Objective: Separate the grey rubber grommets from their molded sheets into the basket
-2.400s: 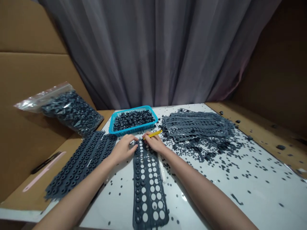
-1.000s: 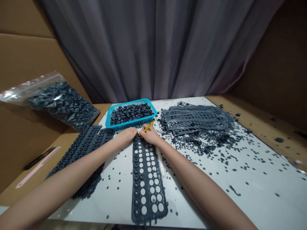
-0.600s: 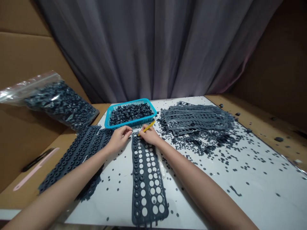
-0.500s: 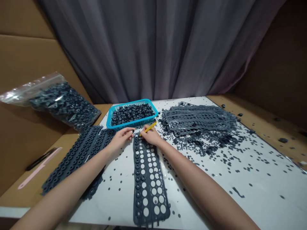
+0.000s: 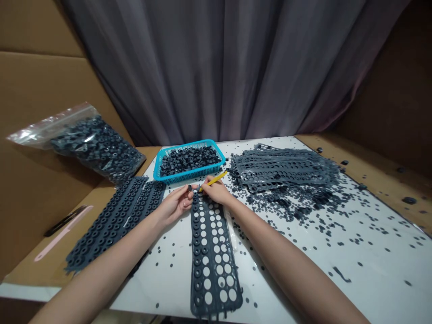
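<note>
A dark rubber sheet (image 5: 216, 270) with rows of round holes and several ring-shaped parts lies lengthwise before me. At its far end my left hand (image 5: 177, 202) pinches a small black rubber part (image 5: 191, 187) between thumb and fingers. Close beside it, my right hand (image 5: 216, 191) grips a slim yellow pen-like tool (image 5: 218, 178), its tip pointing down-left at the sheet's far edge. Just beyond both hands is a blue basket (image 5: 155, 173) holding many black rubber parts (image 5: 189, 159). My fingers partly cover the sheet's top end.
Full rubber sheets (image 5: 114, 220) lie at left, below a clear zip bag (image 5: 97, 148) of parts. A pink-handled tool (image 5: 64, 234) rests on the cardboard. Punched sheets (image 5: 283, 168) are stacked at right among scattered black discs (image 5: 297, 211). Behind hangs a grey curtain (image 5: 236, 67).
My left hand has turned slightly and come closer to the right hand at the sheet's far end. The yellow tool stays in my right hand. The whole view has shifted a little.
</note>
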A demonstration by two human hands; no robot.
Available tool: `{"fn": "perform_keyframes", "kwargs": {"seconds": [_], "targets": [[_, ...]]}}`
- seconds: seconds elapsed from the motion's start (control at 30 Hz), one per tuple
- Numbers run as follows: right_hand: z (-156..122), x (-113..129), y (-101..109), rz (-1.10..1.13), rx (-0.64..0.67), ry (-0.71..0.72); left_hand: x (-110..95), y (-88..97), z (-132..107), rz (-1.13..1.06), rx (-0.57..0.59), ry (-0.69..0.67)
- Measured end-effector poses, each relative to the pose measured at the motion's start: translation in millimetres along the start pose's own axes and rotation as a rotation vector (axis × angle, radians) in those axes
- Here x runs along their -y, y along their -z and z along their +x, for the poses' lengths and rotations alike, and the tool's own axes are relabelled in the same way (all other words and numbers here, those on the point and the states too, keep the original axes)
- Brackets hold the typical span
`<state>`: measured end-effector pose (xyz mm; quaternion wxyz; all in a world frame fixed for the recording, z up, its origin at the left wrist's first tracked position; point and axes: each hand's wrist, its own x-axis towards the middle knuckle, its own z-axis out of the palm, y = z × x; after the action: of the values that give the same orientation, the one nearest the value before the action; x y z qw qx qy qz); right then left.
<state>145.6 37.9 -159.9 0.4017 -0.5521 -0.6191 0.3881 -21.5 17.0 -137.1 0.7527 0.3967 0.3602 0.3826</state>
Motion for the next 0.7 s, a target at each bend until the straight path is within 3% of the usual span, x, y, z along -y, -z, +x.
{"fn": "perform_keyframes", "kwargs": {"seconds": [0.33, 0.57, 0.7], "targets": [[-1, 0, 5, 0.077, 0.017, -0.053, -4, 0.9, -6, 0.102, -0.047, 0.004], [-3, 3, 3, 0.042, 0.031, -0.012, -5, 13.9, 9, 0.542, -0.197, -0.212], [-2, 4, 3, 0.021, 0.058, 0.020, -9, 18.3, 20, 0.850, -0.204, -0.274]]}}
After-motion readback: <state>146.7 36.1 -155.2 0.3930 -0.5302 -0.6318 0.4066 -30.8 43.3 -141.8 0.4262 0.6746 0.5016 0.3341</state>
